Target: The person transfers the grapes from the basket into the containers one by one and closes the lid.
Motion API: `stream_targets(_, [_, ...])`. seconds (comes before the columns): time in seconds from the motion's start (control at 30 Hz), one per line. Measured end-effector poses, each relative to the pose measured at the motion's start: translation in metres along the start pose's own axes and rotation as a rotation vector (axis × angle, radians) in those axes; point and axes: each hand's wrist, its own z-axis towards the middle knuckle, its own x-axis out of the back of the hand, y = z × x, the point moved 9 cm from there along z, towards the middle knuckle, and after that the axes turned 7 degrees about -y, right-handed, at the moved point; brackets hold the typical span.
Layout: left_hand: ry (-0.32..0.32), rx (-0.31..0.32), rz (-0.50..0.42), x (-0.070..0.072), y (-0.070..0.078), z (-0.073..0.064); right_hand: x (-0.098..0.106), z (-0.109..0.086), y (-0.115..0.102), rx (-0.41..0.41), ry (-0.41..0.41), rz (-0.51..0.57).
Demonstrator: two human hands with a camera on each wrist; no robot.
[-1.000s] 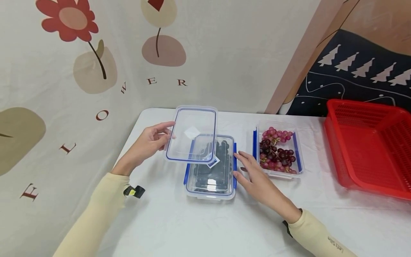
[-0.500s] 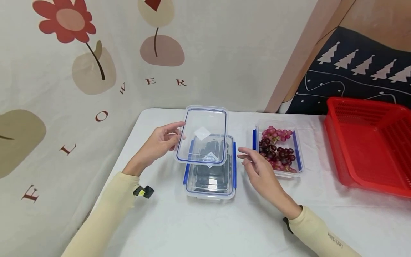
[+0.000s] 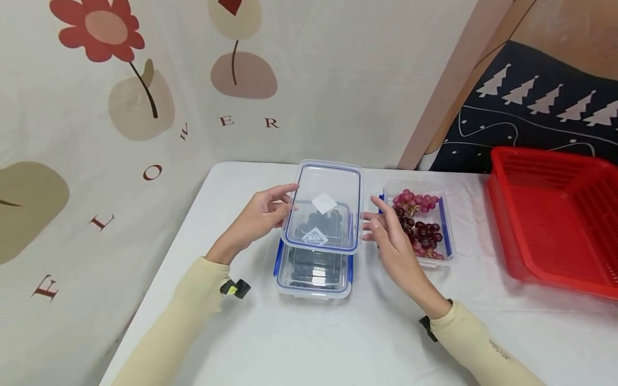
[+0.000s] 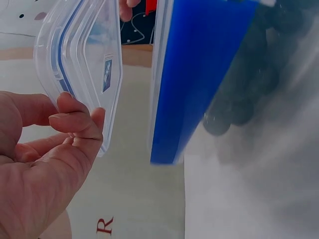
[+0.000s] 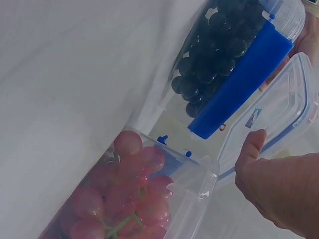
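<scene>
A clear rectangular lid (image 3: 328, 182) with a blue seal is held up by my left hand (image 3: 256, 217), which pinches its left edge between thumb and fingers. Beneath and slightly nearer stands a lidded clear container (image 3: 316, 279) with blue side clips. Dark grapes (image 5: 209, 64) fill it, as the right wrist view shows. At the lid's right edge is my right hand (image 3: 393, 236), fingers loosely bent and fingertips very near the rim; whether they touch it I cannot tell. Right of it, a lidless container (image 3: 446, 236) holds red and dark-red grapes (image 3: 425, 233), partly hidden by that hand.
A red plastic basket (image 3: 555, 214) stands at the far right of the white-covered table (image 3: 270, 343). Behind the table hangs a printed cloth (image 3: 338, 96) with flowers and letters.
My left hand has carried the lid rightward over the grape container. My right hand has left the container's right clip and risen to the lid's right edge.
</scene>
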Motion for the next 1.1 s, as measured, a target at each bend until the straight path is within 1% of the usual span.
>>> stream_targets(0.2, [-0.022,0.004,-0.017,-0.014,0.002,0.007,0.008,-0.001,0.003,-0.029,0.024,-0.016])
stream_targets(0.33, [-0.033,-0.010,-0.011,-0.022,0.004,0.010,0.013,-0.001,0.003,-0.035,0.025,-0.029])
stream_targets(0.5, [-0.060,-0.023,-0.010,-0.034,0.009,0.014,0.022,-0.003,0.006,-0.053,0.051,-0.027])
stream_targets(0.7, [-0.090,-0.038,-0.031,-0.046,0.016,0.018,0.034,-0.006,0.007,-0.008,0.093,-0.005])
stream_targets(0.87, [-0.101,-0.036,-0.034,-0.055,0.019,0.022,0.042,-0.011,0.006,0.030,0.117,0.003])
stream_targets(1.1, [-0.083,-0.013,-0.039,-0.068,0.022,0.028,0.055,-0.016,0.010,0.021,0.149,0.012])
